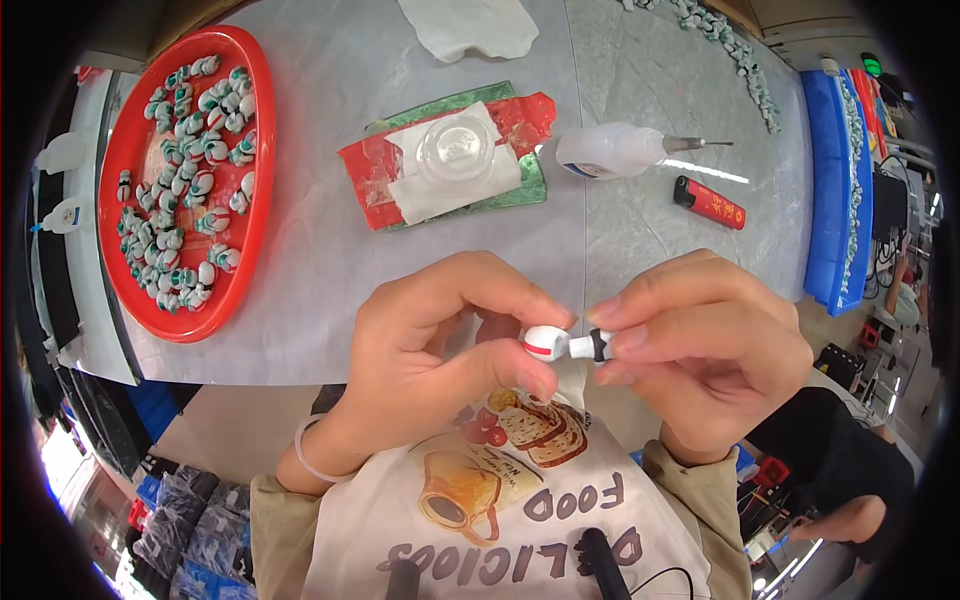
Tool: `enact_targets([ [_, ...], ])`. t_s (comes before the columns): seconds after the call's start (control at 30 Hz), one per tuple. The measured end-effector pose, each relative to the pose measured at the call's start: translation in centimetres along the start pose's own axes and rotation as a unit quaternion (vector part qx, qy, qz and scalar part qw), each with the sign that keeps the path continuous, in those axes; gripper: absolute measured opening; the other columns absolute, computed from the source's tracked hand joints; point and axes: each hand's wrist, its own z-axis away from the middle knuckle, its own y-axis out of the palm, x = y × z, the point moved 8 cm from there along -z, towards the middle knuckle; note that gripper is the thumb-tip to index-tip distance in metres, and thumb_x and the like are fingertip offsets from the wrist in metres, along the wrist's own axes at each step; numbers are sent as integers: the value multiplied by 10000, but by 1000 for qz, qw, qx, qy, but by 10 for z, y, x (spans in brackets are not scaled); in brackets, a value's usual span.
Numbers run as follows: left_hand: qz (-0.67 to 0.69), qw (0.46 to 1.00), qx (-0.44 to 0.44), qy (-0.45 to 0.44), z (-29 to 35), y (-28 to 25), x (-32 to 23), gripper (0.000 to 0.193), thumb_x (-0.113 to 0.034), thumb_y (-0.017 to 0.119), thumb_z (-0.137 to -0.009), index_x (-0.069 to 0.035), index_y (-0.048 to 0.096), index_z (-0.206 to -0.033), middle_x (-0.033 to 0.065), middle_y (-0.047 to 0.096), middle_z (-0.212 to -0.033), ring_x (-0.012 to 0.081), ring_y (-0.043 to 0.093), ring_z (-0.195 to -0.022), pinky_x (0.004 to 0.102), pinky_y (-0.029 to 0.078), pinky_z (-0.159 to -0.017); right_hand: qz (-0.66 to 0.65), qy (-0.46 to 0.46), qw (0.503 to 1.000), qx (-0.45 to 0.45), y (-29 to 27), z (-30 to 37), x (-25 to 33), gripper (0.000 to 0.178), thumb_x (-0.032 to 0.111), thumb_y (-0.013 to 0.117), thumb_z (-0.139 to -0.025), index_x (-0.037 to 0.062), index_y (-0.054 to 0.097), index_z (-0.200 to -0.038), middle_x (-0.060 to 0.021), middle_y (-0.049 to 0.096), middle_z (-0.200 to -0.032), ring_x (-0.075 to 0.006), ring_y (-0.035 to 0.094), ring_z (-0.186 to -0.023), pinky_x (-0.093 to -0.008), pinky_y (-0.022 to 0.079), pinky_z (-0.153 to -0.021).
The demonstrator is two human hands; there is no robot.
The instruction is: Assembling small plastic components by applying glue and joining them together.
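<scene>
Between thumb and fingers my left hand (440, 330) pinches a small rounded white piece with a red stripe (544, 344). My right hand (700, 345) grips a small white and black piece (592, 346), its white end pointing left. The two pieces meet or almost meet end to end; I cannot tell whether they are joined. Both hands are over the front edge of the grey table, above my printed apron (480, 500). Ahead of them lies a white squeeze bottle with a thin needle tip (612, 150), near a red lighter (709, 203).
A red oval tray (262, 200) of small white, green and red figures stands at left. A clear round dish (459, 148) rests on white paper over red and green wrapping. A white cloth (470, 25) lies at the back, a blue bin (822, 190) at right. Another person (840, 470) is at right.
</scene>
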Motion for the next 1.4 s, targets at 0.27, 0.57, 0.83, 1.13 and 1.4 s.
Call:
enact_targets([
  [0.27,-66,997,8,26,1,2,-5,201,43,671,-629,26,599,-816,90,602,-746,103,547,-620,204,412,-517,85,-128,986,66,6,0,17,219,-96,669,-509,-2,583,-686,-118,592,-741,-187,553,-567,-245,444,-477],
  [0.57,-68,998,-9,13,-1,2,-4,193,76,651,-621,41,600,-804,109,595,-726,130,582,-624,204,444,-512,136,-144,980,24,11,0,24,180,-70,643,-463,-18,569,-618,-126,592,-685,-170,516,-477,-233,411,-406],
  [0.83,-94,995,-11,11,-2,1,-4,162,81,649,-616,41,597,-765,109,592,-712,132,587,-609,209,455,-513,137,-131,982,5,11,1,16,176,-87,631,-461,-20,568,-611,-120,588,-681,-171,514,-484,-230,410,-420],
  [1.13,-129,991,-1,31,-3,1,-6,153,65,669,-599,25,603,-731,91,595,-678,119,576,-588,203,438,-493,71,-112,991,27,13,2,7,166,-90,632,-476,-13,572,-611,-96,567,-645,-162,509,-485,-230,397,-416],
  [1.4,-133,991,2,35,-3,3,-5,144,48,678,-601,18,603,-721,80,596,-662,110,566,-579,196,422,-478,62,-94,994,5,11,4,5,142,-67,642,-492,0,573,-596,-83,563,-629,-153,509,-481,-224,397,-417],
])
